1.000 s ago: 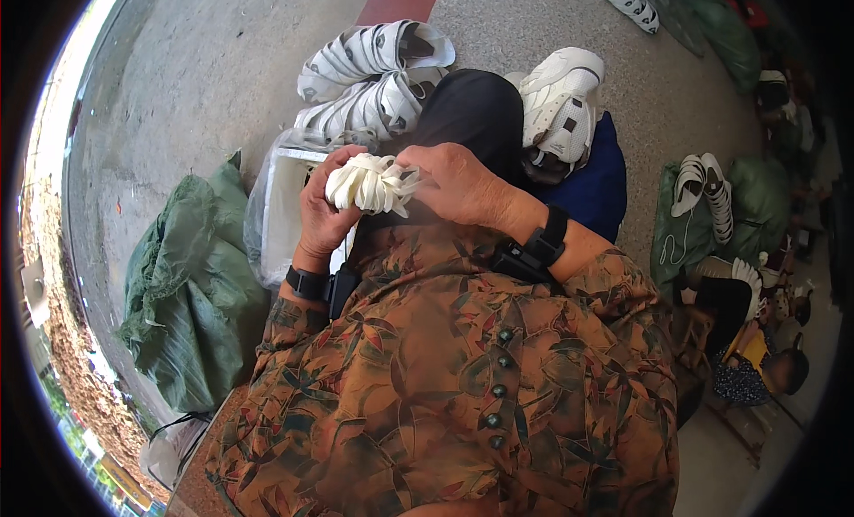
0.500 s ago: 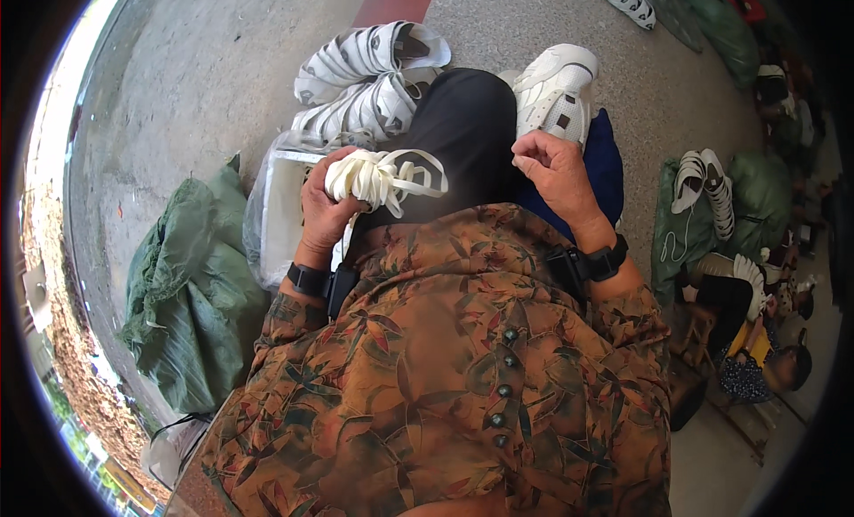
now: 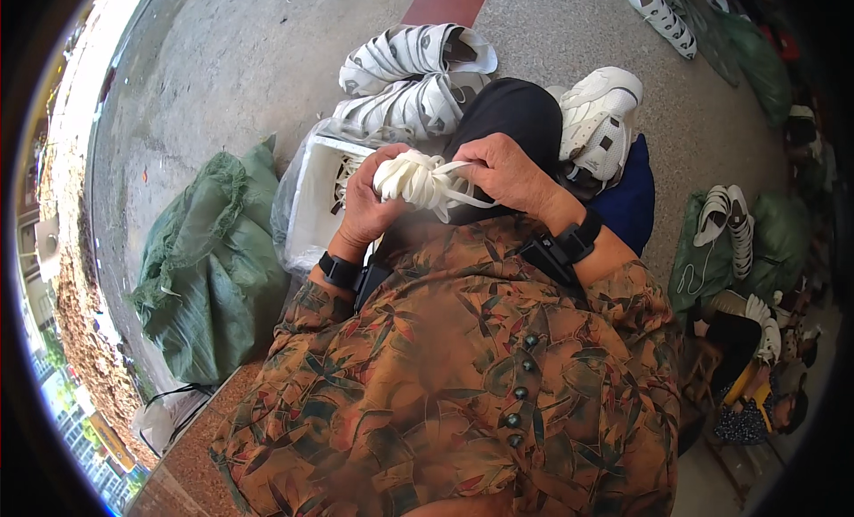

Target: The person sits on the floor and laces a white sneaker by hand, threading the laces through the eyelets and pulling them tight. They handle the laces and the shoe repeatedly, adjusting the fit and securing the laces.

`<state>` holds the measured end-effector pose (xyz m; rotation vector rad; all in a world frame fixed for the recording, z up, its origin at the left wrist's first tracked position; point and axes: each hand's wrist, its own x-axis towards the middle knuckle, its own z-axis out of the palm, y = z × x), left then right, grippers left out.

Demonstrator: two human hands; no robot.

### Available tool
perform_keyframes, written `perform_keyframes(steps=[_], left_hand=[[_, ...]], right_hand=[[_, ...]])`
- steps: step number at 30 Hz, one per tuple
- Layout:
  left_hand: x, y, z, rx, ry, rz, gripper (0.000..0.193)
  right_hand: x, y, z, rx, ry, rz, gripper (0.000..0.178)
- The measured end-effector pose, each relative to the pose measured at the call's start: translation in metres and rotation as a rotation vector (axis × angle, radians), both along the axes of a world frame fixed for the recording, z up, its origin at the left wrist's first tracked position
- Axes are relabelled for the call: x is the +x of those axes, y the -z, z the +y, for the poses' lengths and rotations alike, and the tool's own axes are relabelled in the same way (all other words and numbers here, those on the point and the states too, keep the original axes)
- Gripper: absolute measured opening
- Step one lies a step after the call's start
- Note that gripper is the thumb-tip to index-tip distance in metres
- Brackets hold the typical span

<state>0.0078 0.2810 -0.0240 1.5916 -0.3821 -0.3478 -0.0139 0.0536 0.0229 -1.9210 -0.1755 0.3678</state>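
I have the left hand (image 3: 366,207) clenched around a bunch of white shoelaces (image 3: 416,177), held up in front of the chest over the black-trousered knee (image 3: 507,117); the right hand (image 3: 505,168) is at the bundle's right side, its fingers pinching what I take to be a single loose lace that trails down toward the shirt, though the strands overlap too much for me to be sure it is only one. To do this well I judge the left grip should stay firm on the middle of the bunch so the loops do not spill; the right should draw the strand off gently, so it slides free rather than tightening a knot. Just beyond the hands sits a white tub (image 3: 318,197) in a clear bag; two pairs of white sneakers (image 3: 411,76) lie on the concrete behind it; a green sack (image 3: 209,268) slumps at the left.
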Motion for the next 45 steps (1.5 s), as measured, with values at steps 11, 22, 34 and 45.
perform_keyframes(steps=[11,22,34,45], left_hand=[[0.012,0.041,0.023,0.291,-0.023,-0.064,0.047],[0.043,0.181,0.119,0.338,-0.307,0.225,0.039],[-0.024,-0.08,-0.165,0.089,0.827,-0.48,0.041],[-0.011,-0.172,-0.192,-0.266,0.932,0.079,0.023]], right_hand=[[-0.042,-0.055,-0.057,0.946,0.408,0.155,0.024],[-0.202,-0.148,-0.25,1.048,1.19,-0.82,0.025],[-0.205,-0.125,-0.234,1.246,1.207,-0.825,0.033],[-0.246,-0.073,-0.246,-1.104,0.896,0.202,0.041]])
